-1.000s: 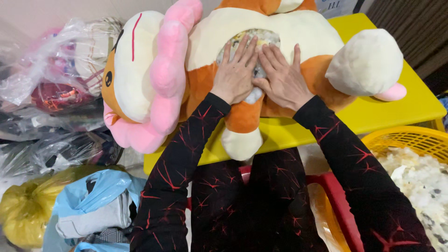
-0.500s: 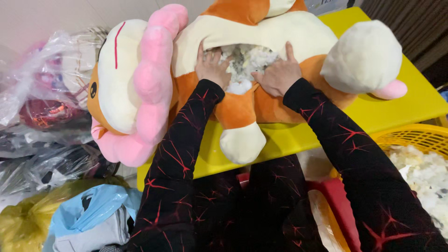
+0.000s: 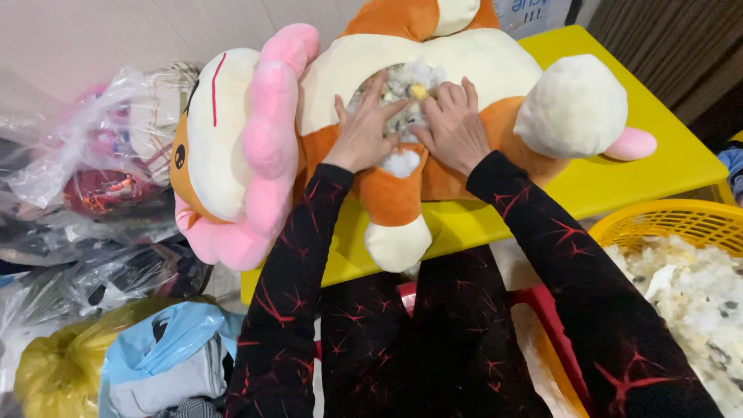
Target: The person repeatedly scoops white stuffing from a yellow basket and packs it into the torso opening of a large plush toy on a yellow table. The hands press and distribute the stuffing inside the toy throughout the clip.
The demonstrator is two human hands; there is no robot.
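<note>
Large orange-and-cream plush toy (image 3: 464,70) is lying across the yellow tabletop (image 3: 658,155), belly seam gaping, stuffing (image 3: 402,85) showing. Left hand (image 3: 364,131) and right hand (image 3: 453,128) are pressing flat on the opening, fingers spread wide, gripping nothing. Yellow basket (image 3: 665,220) of loose filling is sitting at lower right.

Looks like a small home toy-stuffing workshop: yellow basket (image 3: 681,220) heaped with loose stuffing (image 3: 693,294), low yellow table (image 3: 658,155), plastic bags of cloth (image 3: 101,170) piled against the wall.
</note>
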